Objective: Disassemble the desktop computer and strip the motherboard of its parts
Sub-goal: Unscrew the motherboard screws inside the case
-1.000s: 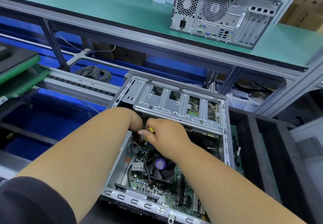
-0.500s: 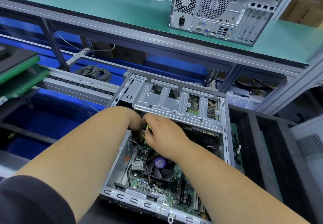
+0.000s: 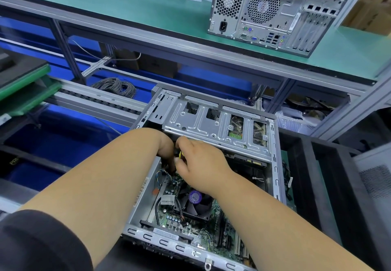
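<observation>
Fingertips (image 3: 179,161) of right hand (image 3: 201,165) pinching something yellow (image 3: 181,156), left hand (image 3: 167,150) buried beside it, grip impossible to tell, both under drive cage (image 3: 215,127) at twelve o'clock of motherboard (image 3: 179,217), probably freeing a connector.

Count: two silver steel desktop cases, my opened one (image 3: 273,165) plus closed tower (image 3: 273,12); one black CPU fan (image 3: 195,204); one grey cable coil (image 3: 115,86); my two hands, left (image 3: 167,150), right (image 3: 203,162).
</observation>
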